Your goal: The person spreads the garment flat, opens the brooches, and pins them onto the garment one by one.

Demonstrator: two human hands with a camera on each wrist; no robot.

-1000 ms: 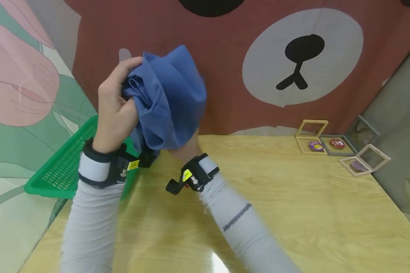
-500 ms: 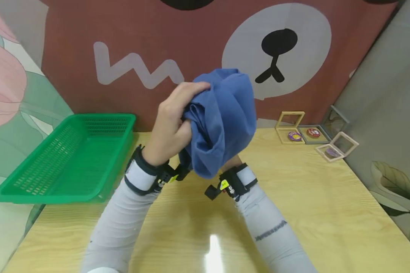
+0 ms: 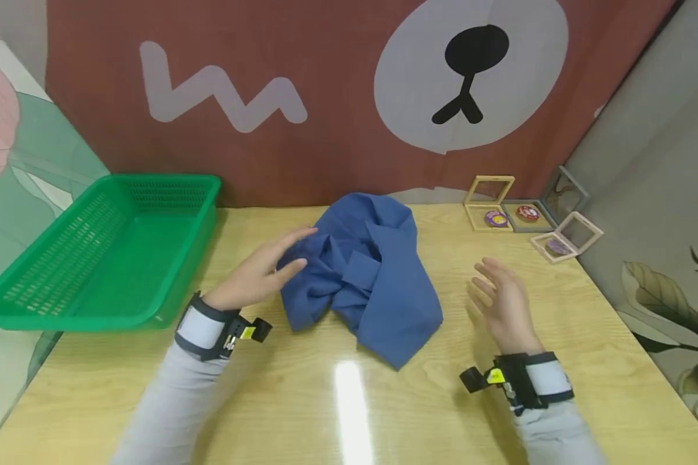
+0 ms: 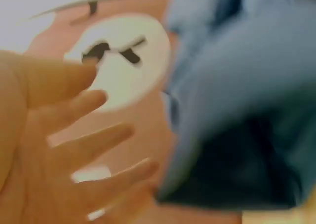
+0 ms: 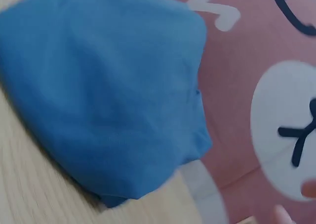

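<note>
A crumpled blue cloth [image 3: 398, 284] lies on the wooden table, its folds bunched and a small flap showing in the middle. My left hand [image 3: 258, 271] is at the cloth's left side, fingers extended and fingertips overlapping its edge in the head view. The left wrist view shows that hand [image 4: 64, 130] with fingers spread, and the blue cloth [image 4: 256, 66] beside it. Apart from the cloth on the right, my right hand [image 3: 503, 307] is raised with loosely bent fingers and holds nothing. The cloth [image 5: 108, 85] fills much of the right wrist view.
A green plastic basket [image 3: 180, 278] stands at the table's left. Toward the back right are several small open frame-like cases: a yellow one [image 3: 473, 218], a grey one [image 3: 538, 226] and a pale one [image 3: 570, 253], with small round items inside. A brown printed backdrop [image 3: 337, 161] rises behind the table.
Both hands held the bundled blue cloth in the air, first near the basket, then further right. The cloth now lies on the table, released, and the hands have moved apart.
</note>
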